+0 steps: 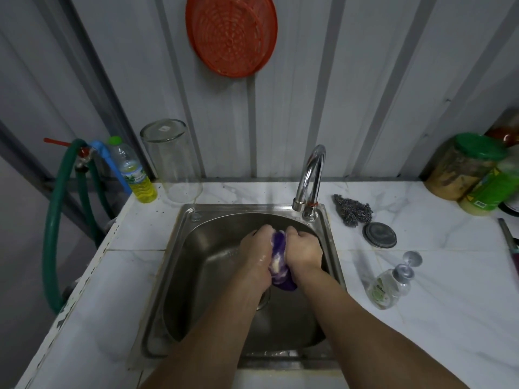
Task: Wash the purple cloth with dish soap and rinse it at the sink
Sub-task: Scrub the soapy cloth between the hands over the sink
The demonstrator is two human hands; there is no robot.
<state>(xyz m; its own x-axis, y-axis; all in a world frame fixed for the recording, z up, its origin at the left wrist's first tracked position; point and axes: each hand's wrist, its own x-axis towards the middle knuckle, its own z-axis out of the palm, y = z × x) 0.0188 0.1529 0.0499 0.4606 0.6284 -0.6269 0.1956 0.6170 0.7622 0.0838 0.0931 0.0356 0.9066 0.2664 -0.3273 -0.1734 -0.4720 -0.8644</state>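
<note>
hands at the sink: a person's left hand [257, 255] and right hand [302, 249] press together over the steel sink [179, 276], each grip closed on the purple cloth [280, 265], which is bunched between the palms above the basin and streaked with white lather. the chrome tap [310, 175] arches just behind the knuckles; whether water is running cannot be told from this view, though the left hand glistens wet. a small pump bottle of dish soap [389, 287] lies on the marble tabletop [421, 318] to the right of the sink, near a round metal lid [379, 235] and a grey scouring pad [352, 209]. to the left stand an upturned glass jar [174, 161] and a plastic bottle of yellow liquid [134, 172], beside a green hose [56, 220]; an orange plastic sieve [231, 33] hangs on the corrugated wall. the step in hand looks like scrubbing the soaped cloth. done well, it calls for rubbing one fold against another, turning the bundle so fresh faces meet, and keeping it low over the basin so suds fall inside. rinsing appears not yet done, since foam shows on the fabric.
</note>
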